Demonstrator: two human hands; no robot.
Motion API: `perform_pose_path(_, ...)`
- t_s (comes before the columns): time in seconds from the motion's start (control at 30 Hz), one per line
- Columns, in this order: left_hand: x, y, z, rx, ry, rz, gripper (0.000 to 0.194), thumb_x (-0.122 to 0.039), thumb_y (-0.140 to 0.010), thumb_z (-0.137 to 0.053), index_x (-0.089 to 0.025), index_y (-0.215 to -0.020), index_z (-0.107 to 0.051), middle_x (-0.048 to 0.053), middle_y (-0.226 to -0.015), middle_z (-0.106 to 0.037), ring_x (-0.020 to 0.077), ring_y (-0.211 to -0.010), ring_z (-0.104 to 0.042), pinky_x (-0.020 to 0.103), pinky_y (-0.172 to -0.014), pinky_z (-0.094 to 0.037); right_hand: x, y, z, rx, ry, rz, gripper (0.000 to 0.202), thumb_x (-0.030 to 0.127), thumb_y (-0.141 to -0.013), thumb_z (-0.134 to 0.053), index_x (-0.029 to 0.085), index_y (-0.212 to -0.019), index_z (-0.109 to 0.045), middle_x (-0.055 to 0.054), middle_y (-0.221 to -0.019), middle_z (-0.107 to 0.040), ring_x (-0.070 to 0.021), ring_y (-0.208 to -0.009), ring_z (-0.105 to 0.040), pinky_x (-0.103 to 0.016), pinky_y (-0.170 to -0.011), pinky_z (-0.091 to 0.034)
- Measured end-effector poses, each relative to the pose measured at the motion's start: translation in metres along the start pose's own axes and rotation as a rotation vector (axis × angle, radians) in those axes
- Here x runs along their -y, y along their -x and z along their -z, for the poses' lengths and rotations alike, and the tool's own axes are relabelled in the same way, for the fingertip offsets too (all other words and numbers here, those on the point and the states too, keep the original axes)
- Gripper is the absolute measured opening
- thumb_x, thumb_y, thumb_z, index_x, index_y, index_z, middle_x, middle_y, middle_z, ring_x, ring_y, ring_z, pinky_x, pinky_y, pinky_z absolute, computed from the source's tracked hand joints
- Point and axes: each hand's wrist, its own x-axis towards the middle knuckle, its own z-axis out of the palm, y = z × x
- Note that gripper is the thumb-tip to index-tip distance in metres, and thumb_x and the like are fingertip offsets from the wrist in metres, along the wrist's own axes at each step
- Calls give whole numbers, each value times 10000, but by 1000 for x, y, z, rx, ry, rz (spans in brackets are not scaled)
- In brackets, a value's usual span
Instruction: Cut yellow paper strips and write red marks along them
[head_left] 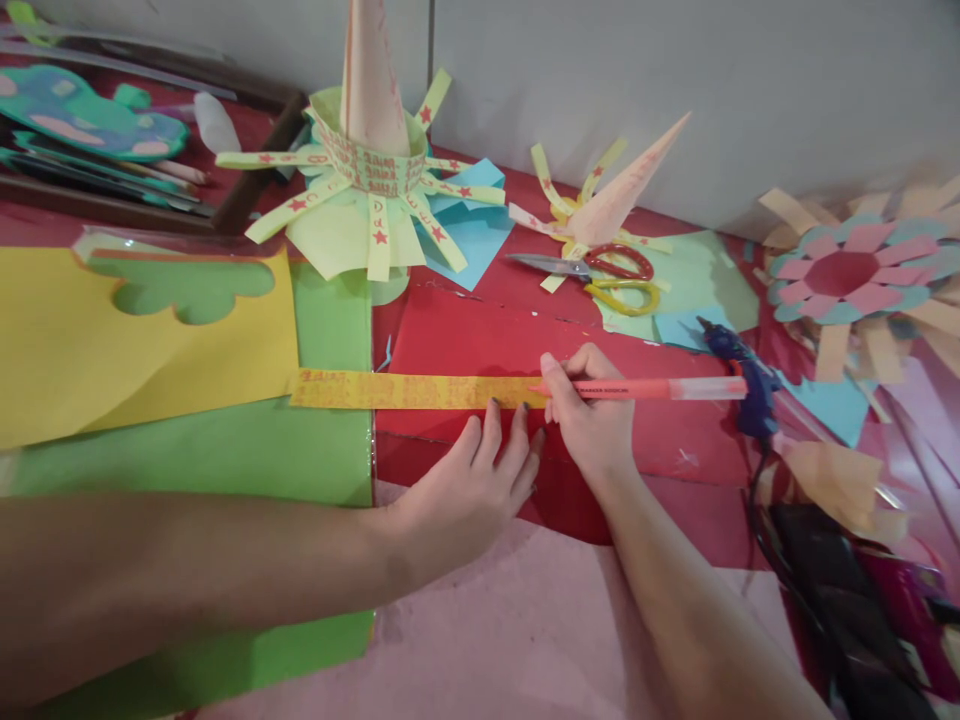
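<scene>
A narrow yellow paper strip [420, 390] with rows of red marks lies across red and green sheets. My right hand [596, 425] grips a red marker [645, 388], its tip touching the strip near the right end. The strip's far right end is hidden by that hand. My left hand [472, 475] rests with its fingers spread, fingertips on the strip's lower edge and on the red sheet [465, 340] just below it.
Behind are a paper cone with lettered strips [375, 165], a smaller cone [622, 200] and scissors [585, 268]. A blue glue gun [750, 385] and paper flower [840, 270] lie right; a tool tray [225, 215] and yellow sheet [150, 370] lie left.
</scene>
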Motion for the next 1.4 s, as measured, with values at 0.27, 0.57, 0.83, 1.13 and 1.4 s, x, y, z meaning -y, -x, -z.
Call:
perform_pose_path(0.27, 1, 0, 1, 13, 18, -5, 393, -246, -856, -431, -62, -1188, -534, 196, -1228, -570, 334, -1053, -585, 424, -821, -466, 3, -3, 0, 35, 150, 111, 327, 279, -816, -489, 211, -558, -302, 80, -480, -322, -61, -448, -340, -213, -470, -320)
perform_pose_path(0.57, 0, 0, 0, -2, 14, 0, 386, -267, -855, -453, -67, -1170, -550, 189, -1216, -580, 337, -1048, -589, 418, -814, -469, 1, -3, -2, 54, 190, 172, 324, 250, -818, -473, 212, -562, -278, 79, -489, -288, -63, -450, -312, -212, -475, -313)
perform_pose_path(0.83, 0, 1, -1, 0, 23, -1, 385, -270, -851, -466, -61, -1160, -560, 194, -1212, -583, 353, -1053, -584, 422, -813, -468, 2, -3, -2, 40, 184, 154, 313, 265, -820, -469, 218, -578, -277, 80, -486, -299, -66, -449, -331, -213, -473, -321)
perform_pose_path(1.13, 0, 0, 0, -23, 11, 3, 381, -292, -828, -495, -80, -1132, -587, 163, -1182, -612, 353, -1037, -594, 405, -807, -481, 3, -2, -2, 48, 183, 155, 321, 244, -808, -474, 213, -558, -273, 79, -484, -290, -62, -446, -317, -211, -472, -316)
perform_pose_path(1.4, 0, -1, 0, -25, 16, 7, 377, -286, -827, -487, -80, -1127, -585, 163, -1172, -618, 345, -1031, -598, 403, -802, -477, 3, -2, -2, 34, 200, 193, 324, 219, -805, -462, 215, -556, -254, 79, -481, -276, -66, -443, -307, -211, -465, -309)
